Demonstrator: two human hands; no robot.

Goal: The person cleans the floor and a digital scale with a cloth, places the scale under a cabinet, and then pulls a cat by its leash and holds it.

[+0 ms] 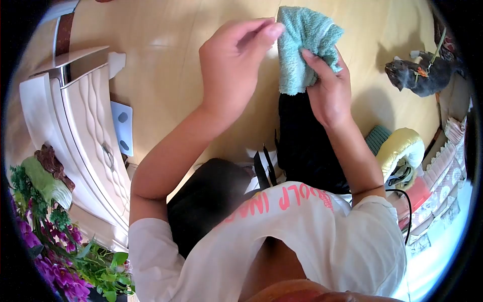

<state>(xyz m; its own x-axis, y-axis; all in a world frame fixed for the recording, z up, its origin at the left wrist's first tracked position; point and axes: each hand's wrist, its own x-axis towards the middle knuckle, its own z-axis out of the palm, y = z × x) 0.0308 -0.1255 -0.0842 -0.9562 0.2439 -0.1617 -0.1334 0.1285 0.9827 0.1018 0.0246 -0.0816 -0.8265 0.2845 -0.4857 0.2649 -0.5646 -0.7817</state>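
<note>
A teal terry towel (302,45) hangs in front of me over the wooden floor. My right hand (329,88) grips its lower right part, thumb pressed into the cloth. My left hand (234,58) is raised beside the towel's upper left corner, with fingertips pinched at its edge. Below the towel my legs in black trousers (302,146) stretch out. I wear a white shirt with pink letters.
A cream carved cabinet (85,131) stands at the left, with purple flowers and green leaves (55,251) below it. A grey cat (420,73) sits on the floor at the upper right. A yellow padded object (402,146) and patterned cloth lie at the right.
</note>
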